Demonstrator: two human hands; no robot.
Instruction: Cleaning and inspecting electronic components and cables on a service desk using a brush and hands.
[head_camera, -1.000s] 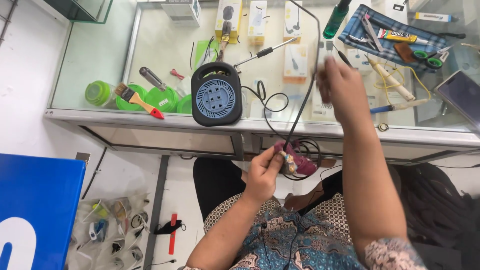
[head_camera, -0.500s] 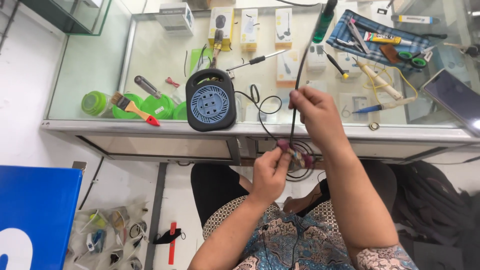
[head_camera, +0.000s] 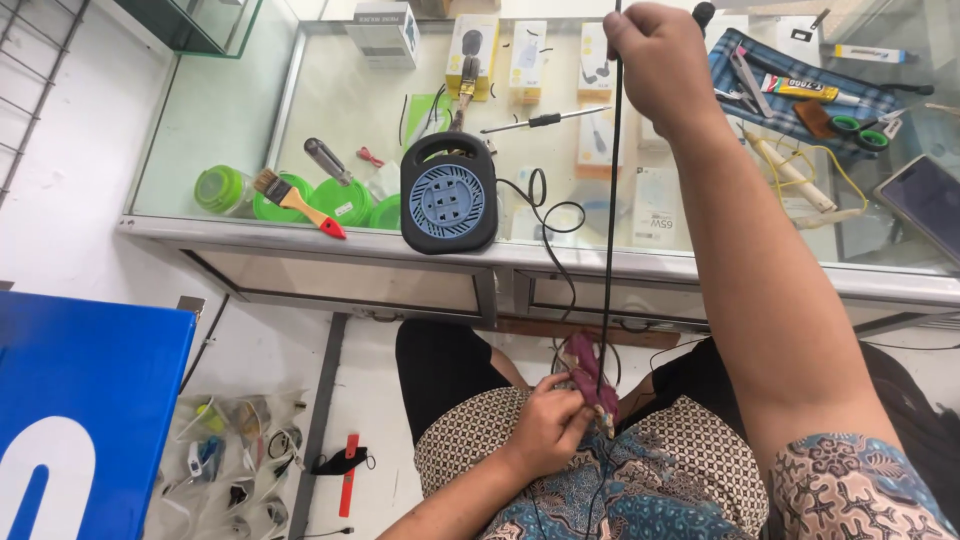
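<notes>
A: where are the hands sitting?

B: right hand is raised over the glass-topped display desk, fingers closed and pinching a thin black cable; the cable is running straight down, taut, from that fist to the lap; left hand is down at the lap, fingers curled and gripping a small maroon-and-pink object where the cable's lower end is meeting it; can't tell what that object is, too small and partly covered.

A: so the cable is off the desk?

B: yes, mostly; it is hanging in front of the desk edge, between the two hands; more thin black wire is looping around the left hand over the patterned batik shirt.

A: what's lying on the desk?

B: black round cable reel with a blue socket face is standing at the front edge, just left of the taut cable; its own black cord is curling beside it; left of the reel, a paintbrush with a wooden handle and red tip is resting across green round lids; a long thin screwdriver is lying behind the reel; a checked blue cloth with hand tools is sitting at the far right, near the raised arm.

A: floor?

B: blue panel at the left; clear bags of small parts beside it.
</notes>
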